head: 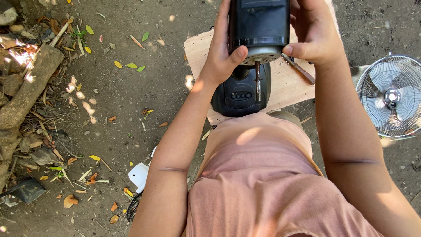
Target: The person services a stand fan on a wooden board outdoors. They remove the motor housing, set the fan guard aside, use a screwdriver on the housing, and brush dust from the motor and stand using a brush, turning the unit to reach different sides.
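Head view: left hand (219,55) and right hand (313,33) both clasped around black fan motor (258,26).

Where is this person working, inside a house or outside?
Outside, probably a yard. The ground is bare dirt with fallen leaves and a log, and sun patches. A fan and a wooden board sit on the dirt.
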{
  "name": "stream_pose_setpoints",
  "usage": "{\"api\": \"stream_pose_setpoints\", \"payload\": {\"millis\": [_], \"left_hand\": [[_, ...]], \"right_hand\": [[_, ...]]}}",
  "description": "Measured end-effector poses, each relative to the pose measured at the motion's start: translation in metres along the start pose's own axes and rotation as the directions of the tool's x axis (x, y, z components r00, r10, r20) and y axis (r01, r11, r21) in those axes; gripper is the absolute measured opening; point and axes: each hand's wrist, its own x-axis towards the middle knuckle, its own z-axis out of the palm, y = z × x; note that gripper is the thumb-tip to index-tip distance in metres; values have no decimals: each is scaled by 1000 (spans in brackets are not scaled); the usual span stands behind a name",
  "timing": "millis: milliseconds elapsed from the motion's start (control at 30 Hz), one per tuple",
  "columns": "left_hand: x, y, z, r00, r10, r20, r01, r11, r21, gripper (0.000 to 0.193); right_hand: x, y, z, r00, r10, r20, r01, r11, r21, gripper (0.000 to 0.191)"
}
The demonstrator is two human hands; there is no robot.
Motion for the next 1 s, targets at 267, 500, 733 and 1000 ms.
{"api": "stream_pose_setpoints", "payload": {"millis": [267,500,733,1000], "left_hand": [[-3,-5,2,996,-87,-1,87,993,-78,101],[-4,5,8,998,-70,-2,69,988,-137,103],[2,11,13,998,-60,12,61,994,-93,107],[-3,-7,11,999,-53,-7,52,990,-130,107]], "right_hand": [[-10,1,-2,996,52,-71,-54,998,-25,86],[-14,0,-2,996,20,-85,-21,1000,-5,84],[-17,5,0,995,10,-100,5,989,145,86],[-16,2,-4,993,-43,-110,44,999,3,83]]}}
